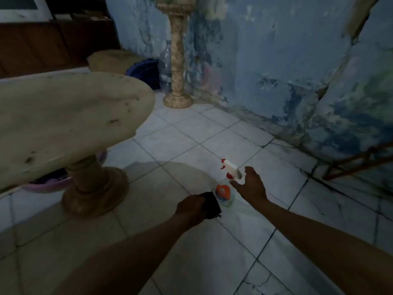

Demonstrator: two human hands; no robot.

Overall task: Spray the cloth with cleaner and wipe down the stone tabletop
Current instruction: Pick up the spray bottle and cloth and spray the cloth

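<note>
Left hand [191, 207] apparently fisted, right hand [252, 185] spread, both arms outstretched

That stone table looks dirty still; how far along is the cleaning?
Barely begun. The left hand grips the dark cloth low over the floor. The right hand is open, reaching for the spray bottle standing on the tiles, not yet holding it. Spraying the cloth and wiping are both left: the stone tabletop shows dark specks.

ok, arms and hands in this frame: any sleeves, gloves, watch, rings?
Both forearms are bare right to the bottom edge of the frame, with no sleeves showing. The left hand and right hand wear no gloves. No watch, band or ring is visible, though the picture is dim and soft, so small items could be missed.
</note>
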